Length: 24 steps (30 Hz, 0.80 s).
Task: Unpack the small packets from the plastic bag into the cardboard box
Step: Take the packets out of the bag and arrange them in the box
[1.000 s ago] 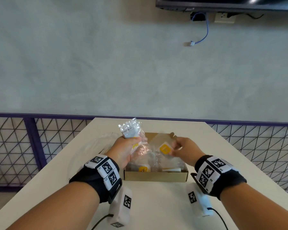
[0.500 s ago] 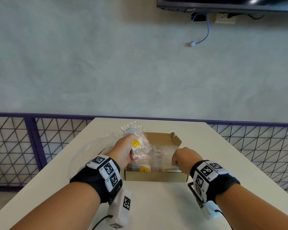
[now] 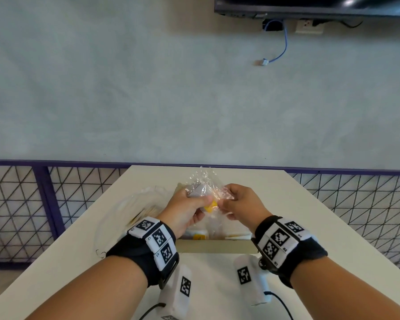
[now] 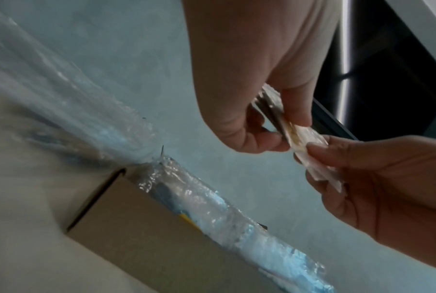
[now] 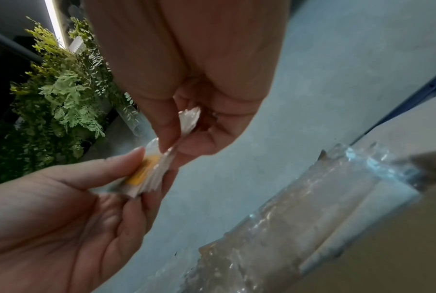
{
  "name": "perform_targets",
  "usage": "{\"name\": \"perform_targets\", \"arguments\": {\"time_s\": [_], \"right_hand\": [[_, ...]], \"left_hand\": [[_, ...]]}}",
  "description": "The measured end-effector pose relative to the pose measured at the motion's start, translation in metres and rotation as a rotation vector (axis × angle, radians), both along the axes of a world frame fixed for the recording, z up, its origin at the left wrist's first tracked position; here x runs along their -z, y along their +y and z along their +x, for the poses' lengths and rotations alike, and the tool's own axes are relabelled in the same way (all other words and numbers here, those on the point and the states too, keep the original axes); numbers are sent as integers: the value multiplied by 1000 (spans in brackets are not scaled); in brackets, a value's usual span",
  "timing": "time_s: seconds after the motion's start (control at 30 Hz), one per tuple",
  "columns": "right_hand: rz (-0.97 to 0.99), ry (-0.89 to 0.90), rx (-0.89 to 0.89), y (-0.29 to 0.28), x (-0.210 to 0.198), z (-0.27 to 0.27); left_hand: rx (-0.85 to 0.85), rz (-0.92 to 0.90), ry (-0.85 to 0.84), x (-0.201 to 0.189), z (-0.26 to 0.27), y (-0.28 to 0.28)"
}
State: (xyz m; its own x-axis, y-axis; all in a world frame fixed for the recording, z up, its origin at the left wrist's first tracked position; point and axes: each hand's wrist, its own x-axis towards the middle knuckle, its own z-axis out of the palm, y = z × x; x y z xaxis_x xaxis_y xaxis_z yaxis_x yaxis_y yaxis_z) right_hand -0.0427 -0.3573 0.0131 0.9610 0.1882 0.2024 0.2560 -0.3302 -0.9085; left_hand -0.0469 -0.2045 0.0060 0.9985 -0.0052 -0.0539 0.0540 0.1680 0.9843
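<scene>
My left hand [image 3: 195,202] holds a crinkled clear plastic bag [image 3: 202,182] above the open cardboard box [image 3: 217,247]. Its thumb and fingers pinch a small packet with a yellow label [image 3: 211,205] through the plastic. My right hand [image 3: 224,202] pinches the bag's clear edge beside that packet. The left wrist view shows my left fingers [image 4: 297,111] on the packet [image 4: 290,130]. The right wrist view shows my right fingertips [image 5: 166,142] nipping the film [image 5: 189,121] next to the yellow label [image 5: 144,172]. Several packets [image 3: 198,235] lie in the box under loose clear plastic.
Another clear plastic bag [image 3: 134,204] lies on the white table [image 3: 310,215] left of the box. A purple mesh railing [image 3: 44,199] runs behind the table. Cables from the wrist cameras trail at the near edge [image 3: 280,301].
My right hand lowered a yellow-labelled packet into the box, then rose empty and pinched the bag. My left hand shifted the bag toward the middle, over the box.
</scene>
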Motion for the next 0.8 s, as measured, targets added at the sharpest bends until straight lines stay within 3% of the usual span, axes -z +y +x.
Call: {"name": "perform_targets", "arguments": {"time_s": [0.13, 0.4, 0.63, 0.73, 0.8], "right_hand": [[19, 10, -4, -9, 3, 1], [84, 27, 100, -13, 9, 10], [122, -2, 226, -28, 7, 13], [120, 5, 247, -33, 8, 15], [111, 7, 246, -34, 8, 15]], "left_hand": [[-86, 36, -53, 1, 3, 11], [-5, 104, -80, 1, -1, 5], [-165, 385, -89, 13, 9, 20], [-160, 452, -98, 19, 8, 26], [-148, 593, -145, 24, 4, 27]]}}
